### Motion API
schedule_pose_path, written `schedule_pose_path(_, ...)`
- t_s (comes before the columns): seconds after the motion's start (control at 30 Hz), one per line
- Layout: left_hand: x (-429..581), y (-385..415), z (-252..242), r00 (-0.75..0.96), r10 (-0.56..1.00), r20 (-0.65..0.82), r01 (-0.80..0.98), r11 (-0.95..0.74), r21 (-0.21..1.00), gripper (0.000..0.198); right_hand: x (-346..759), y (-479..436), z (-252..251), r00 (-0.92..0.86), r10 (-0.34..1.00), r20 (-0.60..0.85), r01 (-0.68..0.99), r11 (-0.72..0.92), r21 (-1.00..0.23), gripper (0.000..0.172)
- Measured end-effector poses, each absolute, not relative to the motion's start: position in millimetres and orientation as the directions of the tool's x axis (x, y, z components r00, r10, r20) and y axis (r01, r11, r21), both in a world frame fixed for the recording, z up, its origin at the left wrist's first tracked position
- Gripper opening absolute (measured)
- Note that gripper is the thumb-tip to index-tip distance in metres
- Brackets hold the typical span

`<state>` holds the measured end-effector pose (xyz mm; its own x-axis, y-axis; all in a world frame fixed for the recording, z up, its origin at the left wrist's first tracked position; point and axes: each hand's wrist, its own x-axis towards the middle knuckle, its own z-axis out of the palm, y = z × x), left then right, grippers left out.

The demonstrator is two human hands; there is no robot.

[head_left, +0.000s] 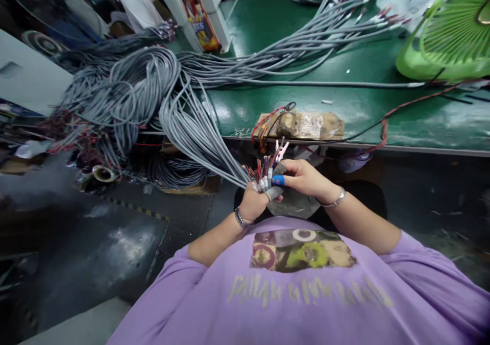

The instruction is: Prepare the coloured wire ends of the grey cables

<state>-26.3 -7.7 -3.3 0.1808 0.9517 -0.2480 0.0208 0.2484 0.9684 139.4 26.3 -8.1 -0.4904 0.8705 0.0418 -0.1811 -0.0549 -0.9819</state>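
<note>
In front of my body, my left hand [255, 202] is closed round a bundle of grey cables [225, 164]. Their stripped ends stick up above the fist, showing thin coloured wires [262, 167] and white collars. My right hand [306, 179] pinches at the right side of these ends, with blue tape on its thumb and a grey wrap on a fingertip. Which wires it grips is partly hidden by the fingers. Just beyond the fingertips is a small pink and white clip-like thing [282, 151]; whether the hand touches it I cannot tell.
A green table [237, 105] spans the front, with coiled grey cables [145, 79] heaped at left. Near its edge lies a taped wooden block [314, 125] with a corded metal piece. A green fan [451, 39] stands at right. A person [138, 8] is at the far left.
</note>
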Motion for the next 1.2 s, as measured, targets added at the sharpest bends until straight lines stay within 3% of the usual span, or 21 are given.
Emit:
schedule_pose_path(0.23, -24.7, -2.6, -14.8, 0.02, 0.978, -0.21, -0.227, 0.209, 0.951, 0.028, 140.6, 16.8, -19.0, -0.367, 0.93, 0.0, -0.279, -0.11, -0.954, 0.034)
schedule_pose_path(0.33, -25.9, -1.3, -16.8, 0.03, 0.979, -0.203, -0.242, 0.204, 0.949, 0.029, 128.8, 8.3, -23.7, -0.262, 0.965, -0.018, -0.384, -0.121, -0.915, 0.03)
schedule_pose_path(0.43, -31.7, -2.6, -18.4, 0.093, 0.975, -0.204, -0.2, 0.219, 0.955, 0.029, 118.9, 4.1, -21.6, -0.273, 0.962, -0.03, -0.426, -0.149, -0.892, 0.027)
schedule_pose_path(0.6, -41.8, -10.8, -24.6, 0.163, 0.968, -0.192, -0.13, 0.214, 0.968, 0.028, 111.9, 9.6, -15.5, -0.437, 0.894, -0.093, -0.37, -0.273, -0.888, 0.033)
schedule_pose_path(0.73, -40.2, -13.6, -29.6, 0.104, 0.981, -0.165, -0.203, 0.183, 0.962, 0.025, 110.3, 16.2, -16.9, -0.456, 0.881, -0.128, -0.321, -0.298, -0.899, 0.034)
schedule_pose_path(0.97, -35.6, -9.5, -26.2, 0.031, 0.986, -0.165, -0.272, 0.168, 0.948, 0.027, 114.3, 19.6, -20.9, -0.417, 0.902, -0.114, -0.336, -0.269, -0.903, 0.03)
schedule_pose_path(1.2, -31.3, -4.8, -27.5, -0.03, 0.987, -0.16, -0.301, 0.144, 0.943, 0.026, 111.2, 18.6, -20.3, -0.224, 0.963, -0.152, -0.328, -0.221, -0.918, 0.032)
